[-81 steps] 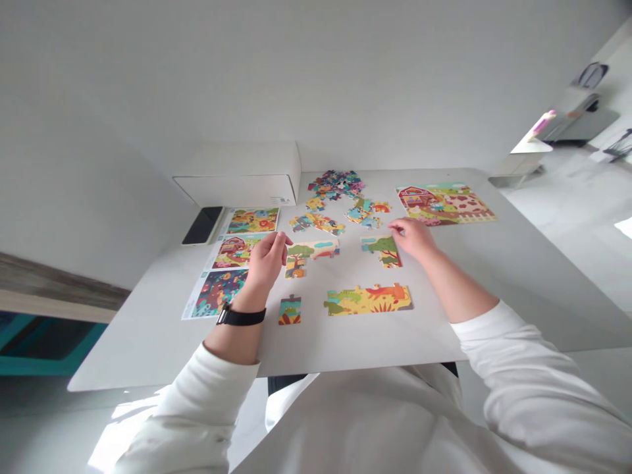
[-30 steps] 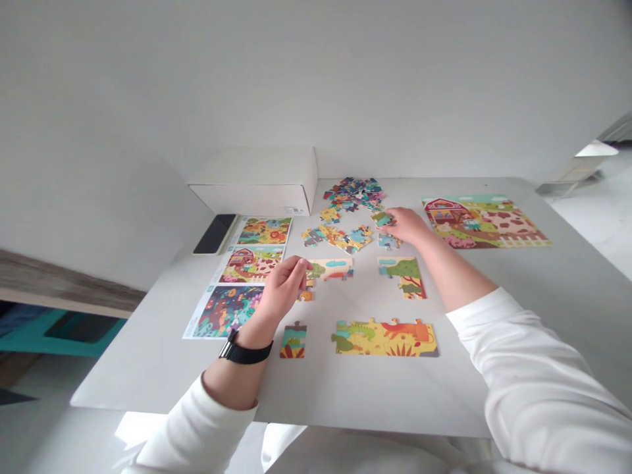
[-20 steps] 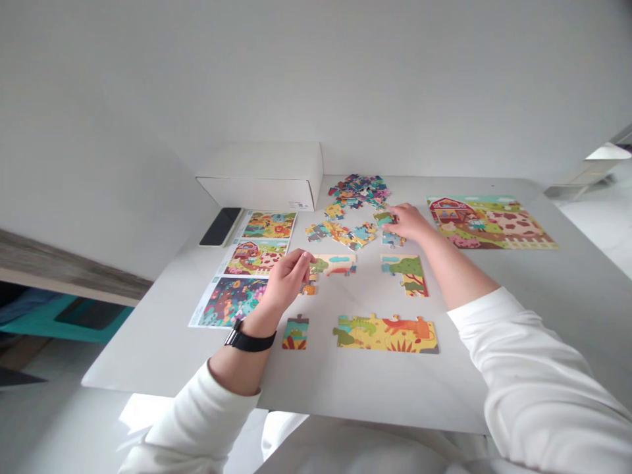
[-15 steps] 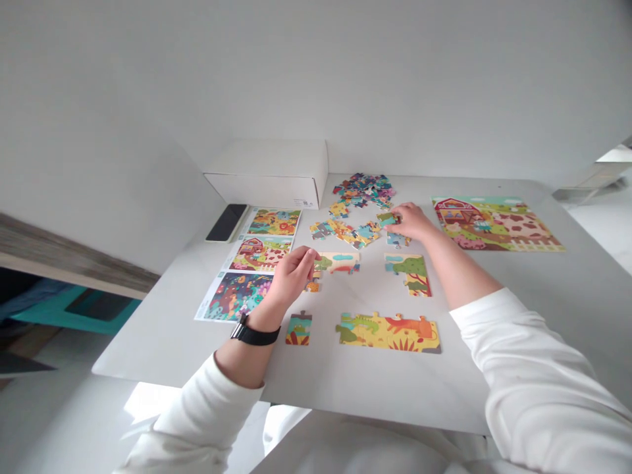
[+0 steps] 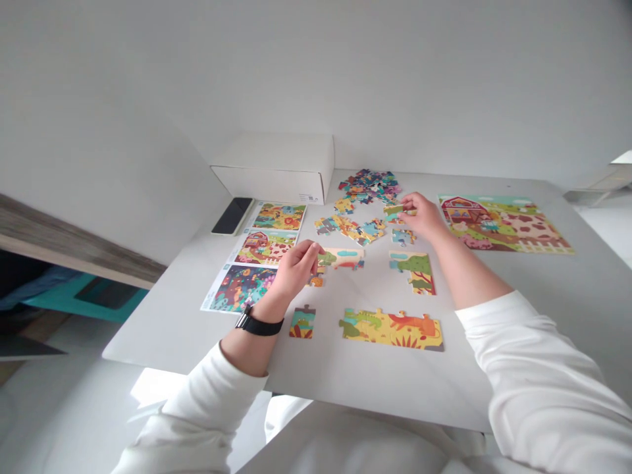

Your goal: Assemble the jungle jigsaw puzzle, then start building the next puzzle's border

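Observation:
My left hand (image 5: 295, 270), with a black watch on its wrist, pinches the left end of a joined strip of puzzle pieces (image 5: 342, 258) lying on the white table (image 5: 162, 322). My right hand (image 5: 421, 215) reaches farther back and holds a single green-and-yellow puzzle piece (image 5: 394, 212) lifted just above the loose pieces (image 5: 351, 228). A joined tree section (image 5: 415, 270) lies right of the strip. A longer yellow bottom section (image 5: 392, 327) and a lone small piece (image 5: 302, 322) lie nearer to me.
A heap of unsorted pieces (image 5: 368, 184) sits at the back beside a white box (image 5: 279, 168). A finished farm puzzle (image 5: 501, 222) lies at the right. Three picture cards (image 5: 259, 253) and a black phone (image 5: 232, 216) lie at the left.
My right hand has left the tree section, reached back to the loose pieces and picked one up, which it now lifts. My left hand has shifted onto the strip's end. The camera has panned.

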Demonstrator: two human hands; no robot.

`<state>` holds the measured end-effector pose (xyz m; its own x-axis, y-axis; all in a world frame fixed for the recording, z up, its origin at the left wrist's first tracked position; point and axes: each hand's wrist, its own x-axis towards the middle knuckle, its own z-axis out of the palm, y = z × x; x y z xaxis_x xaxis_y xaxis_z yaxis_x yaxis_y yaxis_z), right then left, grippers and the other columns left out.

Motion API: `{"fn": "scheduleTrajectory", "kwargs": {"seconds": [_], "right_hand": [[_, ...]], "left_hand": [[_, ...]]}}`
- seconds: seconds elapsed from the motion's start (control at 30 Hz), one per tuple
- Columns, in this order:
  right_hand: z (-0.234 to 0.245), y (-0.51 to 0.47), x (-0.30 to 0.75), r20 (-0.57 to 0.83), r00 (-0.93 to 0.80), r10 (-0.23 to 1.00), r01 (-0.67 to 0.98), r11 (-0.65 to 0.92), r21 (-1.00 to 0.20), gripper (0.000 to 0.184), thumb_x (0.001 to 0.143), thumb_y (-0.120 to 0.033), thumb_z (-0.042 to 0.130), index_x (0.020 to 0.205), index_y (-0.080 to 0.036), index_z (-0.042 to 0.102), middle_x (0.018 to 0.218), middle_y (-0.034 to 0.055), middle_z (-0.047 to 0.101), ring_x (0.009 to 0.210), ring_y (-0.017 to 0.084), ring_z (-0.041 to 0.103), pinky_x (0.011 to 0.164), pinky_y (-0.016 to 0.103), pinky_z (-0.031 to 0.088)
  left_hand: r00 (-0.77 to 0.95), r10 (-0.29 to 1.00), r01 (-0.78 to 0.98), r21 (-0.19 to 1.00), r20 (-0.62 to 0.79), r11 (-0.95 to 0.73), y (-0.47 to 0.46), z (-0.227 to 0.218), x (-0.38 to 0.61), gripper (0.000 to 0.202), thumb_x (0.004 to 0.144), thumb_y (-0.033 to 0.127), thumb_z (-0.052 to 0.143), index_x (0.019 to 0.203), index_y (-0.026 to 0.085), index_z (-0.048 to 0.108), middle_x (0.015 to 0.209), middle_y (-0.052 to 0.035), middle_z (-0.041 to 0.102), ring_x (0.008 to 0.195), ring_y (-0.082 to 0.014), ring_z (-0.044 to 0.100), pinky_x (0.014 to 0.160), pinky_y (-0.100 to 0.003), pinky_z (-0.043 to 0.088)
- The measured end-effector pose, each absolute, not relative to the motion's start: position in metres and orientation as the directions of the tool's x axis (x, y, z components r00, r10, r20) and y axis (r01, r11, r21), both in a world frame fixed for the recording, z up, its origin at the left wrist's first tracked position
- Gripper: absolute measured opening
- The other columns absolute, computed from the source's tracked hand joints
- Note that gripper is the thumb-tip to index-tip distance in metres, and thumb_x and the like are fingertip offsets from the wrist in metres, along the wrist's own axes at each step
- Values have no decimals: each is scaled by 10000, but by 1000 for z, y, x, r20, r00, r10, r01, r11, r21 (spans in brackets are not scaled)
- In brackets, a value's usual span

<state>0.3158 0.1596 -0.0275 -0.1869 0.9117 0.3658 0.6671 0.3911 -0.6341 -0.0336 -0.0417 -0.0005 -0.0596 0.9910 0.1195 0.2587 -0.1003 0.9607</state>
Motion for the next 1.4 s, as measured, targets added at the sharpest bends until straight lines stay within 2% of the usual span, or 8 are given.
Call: {"fn": "scheduleTrajectory", "kwargs": {"seconds": [0.13, 0.27, 0.43, 0.63, 0.97, 1.2, 1.33, 1.4], "right_hand": [[-11, 151, 318, 354, -122, 927, 391, 373, -841, 323, 867, -480, 791, 1080, -247, 721, 955, 41, 750, 813, 229, 730, 799, 421, 636], [13, 118, 316, 333, -112, 936, 215, 350, -912, 421, 859, -549, 814, 1184, -296, 730, 938, 8, 693, 771, 186, 680, 718, 362, 629], [31, 51, 299, 215, -277, 936, 201, 276, -940, 597, 813, -547, 876, 1327, -298, 702, 842, -22, 656, 723, 176, 626, 657, 331, 573], [25, -25, 267, 84, -457, 885, 184, 187, -965, 657, 800, -513, 909, 1366, -257, 695, 798, -26, 716, 704, 176, 649, 695, 331, 537], [7, -73, 258, 105, -377, 920, 126, 164, -978, 514, 924, -623, 777, 1268, -243, 734, 934, 43, 787, 812, 204, 716, 752, 343, 589], [-3, -78, 259, 59, -313, 948, 62, 83, -995, 517, 807, -690, 856, 1027, -245, 711, 909, 55, 804, 844, 246, 770, 823, 417, 647], [-7, -75, 258, 58, -268, 962, 94, 86, -992, 507, 798, -677, 856, 1022, -243, 719, 870, 56, 806, 828, 249, 773, 818, 425, 648], [-9, -74, 259, 64, -260, 963, 101, 93, -991, 490, 813, -665, 843, 1036, -245, 725, 879, 57, 810, 841, 252, 779, 829, 429, 649]], "left_hand": [[-61, 990, 225, 968, 130, -114, -41, 4, -32, 442, 1020, 619, 605, 866, 211, 679, 529, 44, 505, 486, -119, 463, 513, -251, 390], [-53, 989, 190, 974, 137, -125, -41, 3, -32, 414, 1006, 605, 635, 892, 210, 678, 545, 44, 508, 493, -117, 482, 495, -244, 364], [10, 989, 193, 970, 150, -149, -46, 6, -29, 430, 950, 632, 717, 886, 211, 657, 623, 30, 564, 535, -113, 508, 498, -230, 380], [298, 941, 163, 962, 162, -217, -75, 20, -2, 496, 921, 673, 747, 1006, 185, 734, 791, -28, 678, 659, -130, 618, 601, -246, 532], [237, 968, 120, 987, 79, -110, -99, 13, 20, 459, 882, 613, 808, 918, 179, 664, 705, -2, 680, 587, -117, 651, 554, -228, 548], [216, 974, 113, 989, 66, -92, -104, 3, 18, 442, 938, 603, 756, 971, 198, 580, 786, -28, 743, 687, -152, 732, 600, -246, 578], [114, 959, 272, 921, 258, -280, -105, -3, 11, 283, 1098, 503, 532, 1103, 220, 543, 866, -19, 732, 691, -126, 694, 641, -256, 568], [116, 914, 390, 828, 389, -402, -105, -4, 6, 264, 1080, 464, 596, 1185, 224, 562, 1050, -64, 737, 841, -146, 716, 722, -280, 591]]}}
